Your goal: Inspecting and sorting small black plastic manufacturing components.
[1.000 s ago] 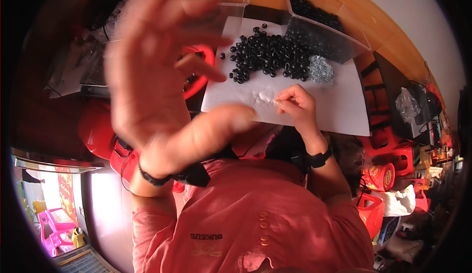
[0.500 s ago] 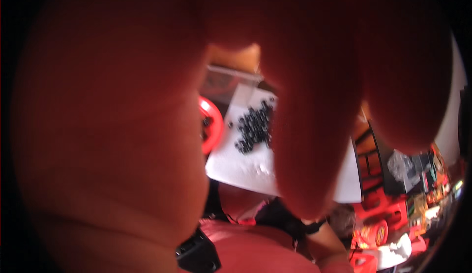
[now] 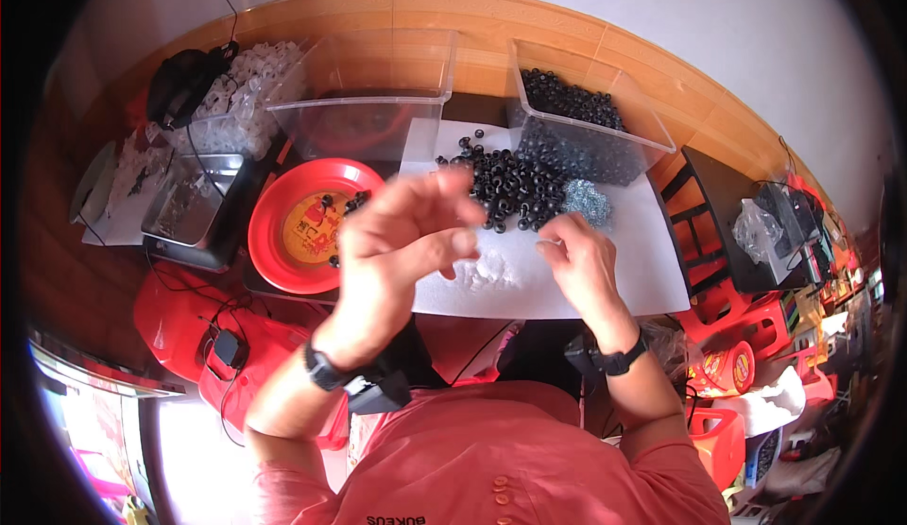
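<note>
My left hand [image 3: 406, 232] is raised over the left part of a white foam-like sheet [image 3: 652, 279]. Its thumb and fingers are apart, with nothing visible between them. Closer to the sheet's right side, my right hand [image 3: 584, 265] has its fingers curled in against the thumb; whatever may be in them is hidden. Just beyond both hands lies a heap of shiny black bead-like balls [image 3: 515, 185]. Beside it sits a small pile of silvery-blue bits [image 3: 588, 204]. Small white pieces [image 3: 487, 270] are scattered on the sheet between my hands.
A red basin [image 3: 269, 251] with a few black balls stands left. Behind are a clear bin [image 3: 368, 81] and another clear bin [image 3: 652, 137] full of black balls. Far left are a metal tray [image 3: 189, 208] and bagged white pieces [image 3: 260, 81]. Red stools [image 3: 727, 322] stand right.
A hand that covered most of the view, very close to the camera, has moved away. Both my hands now show over the white sheet.
</note>
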{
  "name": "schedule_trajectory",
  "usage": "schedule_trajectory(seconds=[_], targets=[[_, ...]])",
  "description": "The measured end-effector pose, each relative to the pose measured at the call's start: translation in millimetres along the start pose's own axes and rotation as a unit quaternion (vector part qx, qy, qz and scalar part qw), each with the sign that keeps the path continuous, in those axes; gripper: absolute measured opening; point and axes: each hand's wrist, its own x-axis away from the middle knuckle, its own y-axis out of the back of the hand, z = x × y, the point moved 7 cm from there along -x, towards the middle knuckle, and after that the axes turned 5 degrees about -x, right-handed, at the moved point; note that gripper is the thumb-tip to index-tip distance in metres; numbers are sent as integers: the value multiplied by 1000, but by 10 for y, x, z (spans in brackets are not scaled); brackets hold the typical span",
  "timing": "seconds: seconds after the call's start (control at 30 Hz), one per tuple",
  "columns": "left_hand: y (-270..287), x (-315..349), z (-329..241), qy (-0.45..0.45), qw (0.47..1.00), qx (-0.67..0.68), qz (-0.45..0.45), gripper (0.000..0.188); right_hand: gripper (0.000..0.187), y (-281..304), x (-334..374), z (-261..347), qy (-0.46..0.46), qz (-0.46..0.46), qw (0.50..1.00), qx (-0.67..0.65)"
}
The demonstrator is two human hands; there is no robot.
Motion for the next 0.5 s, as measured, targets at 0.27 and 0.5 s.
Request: schedule_trajectory(seconds=[0.27, 0.5], targets=[[-85, 361, 1209, 220, 975, 20, 10, 24, 22, -681, -361, -31, -91, 162, 976, 113], [-54, 384, 1282, 224, 974, 17, 7, 28, 27, -775, -353, -139, -88, 182, 972, 118]])
